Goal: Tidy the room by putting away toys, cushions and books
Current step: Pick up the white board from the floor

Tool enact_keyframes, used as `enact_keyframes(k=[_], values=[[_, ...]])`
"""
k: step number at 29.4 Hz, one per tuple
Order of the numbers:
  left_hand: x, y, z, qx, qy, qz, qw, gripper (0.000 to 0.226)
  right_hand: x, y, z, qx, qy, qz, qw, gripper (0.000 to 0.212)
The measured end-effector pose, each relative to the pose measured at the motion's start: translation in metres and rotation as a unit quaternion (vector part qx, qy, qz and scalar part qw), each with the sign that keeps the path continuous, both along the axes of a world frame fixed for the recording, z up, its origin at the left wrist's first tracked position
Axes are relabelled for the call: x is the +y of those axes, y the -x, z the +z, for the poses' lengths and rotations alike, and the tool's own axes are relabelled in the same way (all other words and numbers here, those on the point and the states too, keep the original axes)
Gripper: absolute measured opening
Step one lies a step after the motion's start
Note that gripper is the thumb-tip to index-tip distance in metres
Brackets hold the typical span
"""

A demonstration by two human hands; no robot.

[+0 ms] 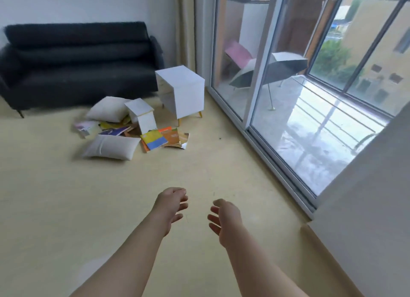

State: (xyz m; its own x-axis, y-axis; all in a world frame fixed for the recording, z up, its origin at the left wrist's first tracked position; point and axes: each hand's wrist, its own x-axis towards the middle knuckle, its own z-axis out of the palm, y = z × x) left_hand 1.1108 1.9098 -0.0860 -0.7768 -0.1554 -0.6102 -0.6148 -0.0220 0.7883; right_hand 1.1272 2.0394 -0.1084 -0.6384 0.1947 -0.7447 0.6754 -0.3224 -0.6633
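Nearest the camera, two bare forearms reach forward over the pale floor. The left hand and the right hand hang side by side with a gap between them, palms turned toward each other. The left fingers are loosely spread and relaxed, holding nothing. The right fingers are likewise apart and slightly bent, with nothing in them and touching nothing.

Well beyond the hands, a heap lies on the floor. A plump off-white near cushion lies flat at its front edge. Just to its right is a yellow-and-blue book, overlapping an orange book, with more torn-looking covers beside them. Behind the near cushion lie a purple book and a pale pink book, scattered and overlapping. A small white unit stands tilted in the middle of the books, and a second off-white far cushion leans against its left side.

Behind the heap stands a white cabinet on gold legs, just beside the right end of a black sofa set against the wall. To the right runs a glass sliding door, and an open umbrella rests on the balcony outside.
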Motion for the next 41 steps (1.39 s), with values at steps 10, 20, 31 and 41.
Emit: enact_keyframes(k=[10,20,31,41], values=[[-0.165,0.103,0.005,-0.005,-0.004,0.071,0.997,0.009,-0.166,0.124,0.011,0.005,0.002,0.061,0.998,0.011],[-0.35,0.388,0.009,0.001,0.007,0.159,0.987,0.012,-0.368,0.428,0.004,-0.002,0.028,0.133,0.991,0.015],[-0.479,0.584,-0.007,-0.04,0.007,0.151,0.988,0.011,-0.492,0.617,0.001,-0.031,0.032,0.087,0.995,0.018],[-0.544,0.775,-0.019,-0.049,0.024,0.027,0.998,0.008,-0.55,0.779,-0.023,-0.066,0.047,-0.014,0.997,0.016]])
